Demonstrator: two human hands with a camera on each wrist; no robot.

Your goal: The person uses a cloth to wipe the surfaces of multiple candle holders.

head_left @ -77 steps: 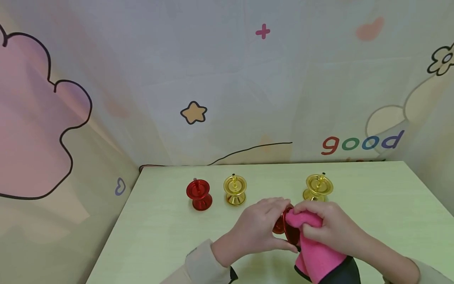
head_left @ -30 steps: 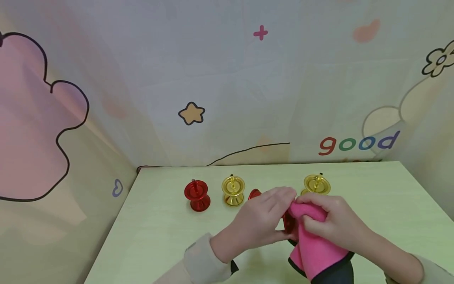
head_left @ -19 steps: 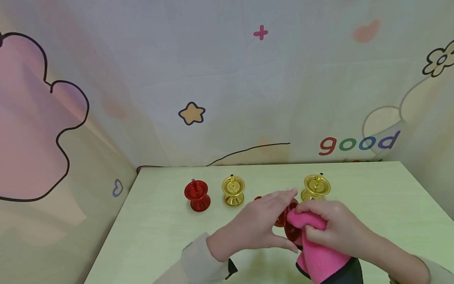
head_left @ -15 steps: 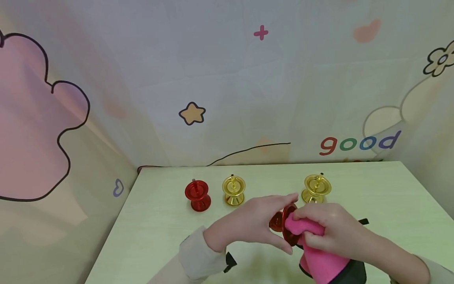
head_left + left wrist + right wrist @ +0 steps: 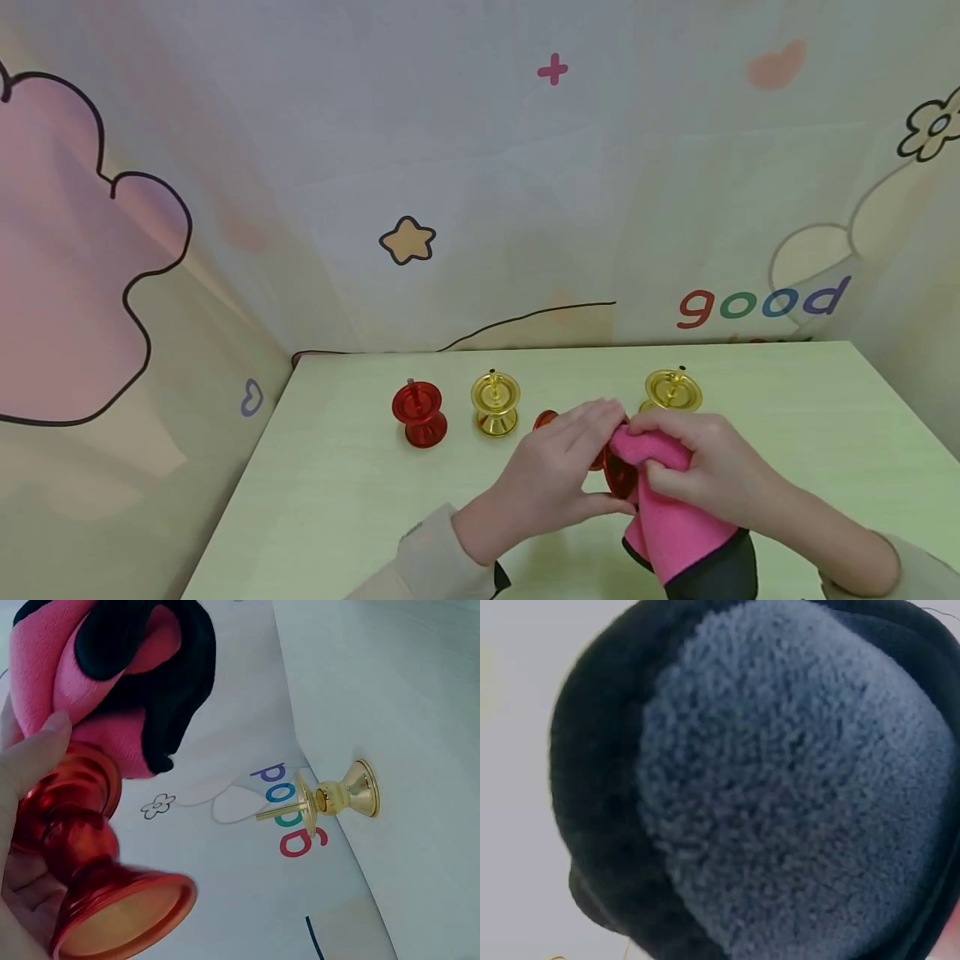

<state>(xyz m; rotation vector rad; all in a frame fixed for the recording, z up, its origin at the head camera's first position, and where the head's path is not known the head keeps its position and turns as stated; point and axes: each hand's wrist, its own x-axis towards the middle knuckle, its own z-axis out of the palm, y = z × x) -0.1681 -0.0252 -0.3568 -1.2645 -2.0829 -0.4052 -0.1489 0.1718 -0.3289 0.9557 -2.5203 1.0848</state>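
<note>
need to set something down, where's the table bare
One bare patch of table lies between its left edge, the standing red candle holder and the left sleeve. Another lies between the right gold candle holder, right forearm and right edge. Crowded: the middle, where the left hand holds a tilted red candle holder and the right hand grips pink-and-black cloth.
</note>
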